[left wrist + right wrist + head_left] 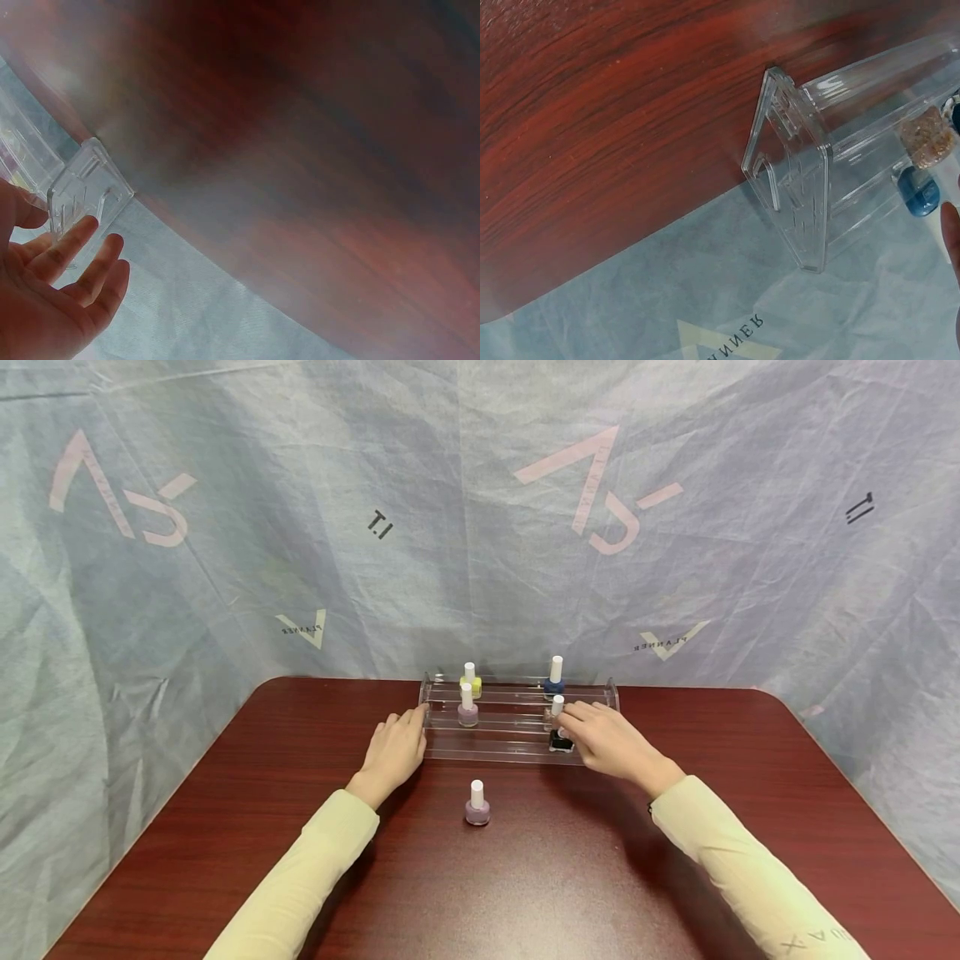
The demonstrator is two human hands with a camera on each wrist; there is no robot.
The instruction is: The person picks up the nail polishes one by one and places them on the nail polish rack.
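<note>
A clear stepped rack (510,747) stands at the back of the table. At its left end, my left hand (395,745) holds the side panel (90,184), with thumb and fingertips against it. My right hand (609,739) pinches the white cap of a black nail polish bottle (560,742) at the right of the front tier. Just behind it stands a glitter nail polish (927,137), partly hidden by the fingers in the head view. Blue nail polish (554,685) is on the back tier. At the left are yellow (475,685) and lilac (468,714) bottles.
A purple nail polish bottle (477,812) stands upright on the dark red table (525,885), in front of the rack. Grey printed cloth (420,585) hangs right behind the table's back edge and along both sides.
</note>
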